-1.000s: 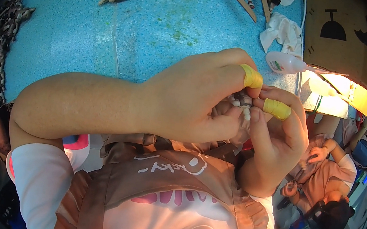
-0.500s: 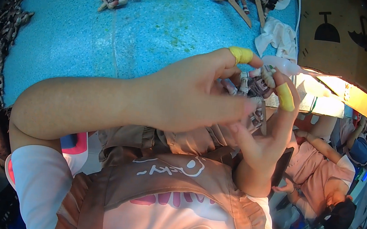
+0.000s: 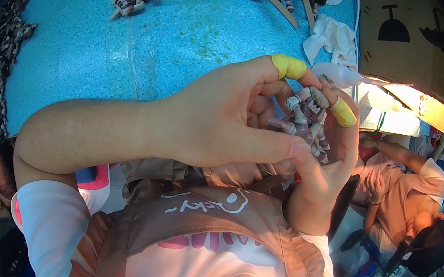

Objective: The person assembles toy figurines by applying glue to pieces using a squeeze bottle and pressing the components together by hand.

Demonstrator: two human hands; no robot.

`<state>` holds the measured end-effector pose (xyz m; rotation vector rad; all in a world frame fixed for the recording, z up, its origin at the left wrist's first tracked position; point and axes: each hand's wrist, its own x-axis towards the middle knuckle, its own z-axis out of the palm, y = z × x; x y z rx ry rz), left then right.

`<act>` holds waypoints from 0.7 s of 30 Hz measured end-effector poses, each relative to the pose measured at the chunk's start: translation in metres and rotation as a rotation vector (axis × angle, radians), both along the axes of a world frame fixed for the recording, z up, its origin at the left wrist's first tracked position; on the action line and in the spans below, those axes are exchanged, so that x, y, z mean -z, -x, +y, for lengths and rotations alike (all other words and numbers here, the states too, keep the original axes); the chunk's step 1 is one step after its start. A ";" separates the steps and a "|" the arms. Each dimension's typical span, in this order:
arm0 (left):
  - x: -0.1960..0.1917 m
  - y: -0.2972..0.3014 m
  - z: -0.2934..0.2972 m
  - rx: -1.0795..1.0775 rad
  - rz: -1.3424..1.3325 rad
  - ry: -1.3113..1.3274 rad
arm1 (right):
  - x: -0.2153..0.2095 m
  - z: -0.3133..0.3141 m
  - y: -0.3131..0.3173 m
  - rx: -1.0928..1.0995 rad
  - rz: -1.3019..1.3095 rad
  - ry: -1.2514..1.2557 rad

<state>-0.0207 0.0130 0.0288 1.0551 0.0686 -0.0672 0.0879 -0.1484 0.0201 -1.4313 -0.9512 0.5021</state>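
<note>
A broad table with a mottled turquoise top fills the upper part of the view, its surface worn and streaked under bright, even light. A crumpled white cloth lies near its right edge. Beyond that edge stands a brown cardboard box with black printed symbols. Lower right, another seated person in pinkish clothes is close by.

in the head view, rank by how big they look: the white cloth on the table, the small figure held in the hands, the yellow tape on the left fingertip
1. White cloth
2. Small figure; partly hidden by the left hand and right hand, and nearer the camera, so its rank against the cloth is unsure
3. Yellow tape, clearly smallest
</note>
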 end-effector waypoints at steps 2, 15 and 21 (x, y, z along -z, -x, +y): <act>0.002 0.001 -0.002 -0.036 -0.058 -0.067 | -0.002 0.002 0.005 0.010 0.012 -0.027; 0.005 0.006 -0.005 -0.081 -0.125 -0.594 | -0.015 0.003 0.005 0.162 -0.095 0.147; 0.008 0.004 -0.005 -0.144 -0.249 -0.738 | -0.009 0.008 0.010 0.180 -0.181 0.067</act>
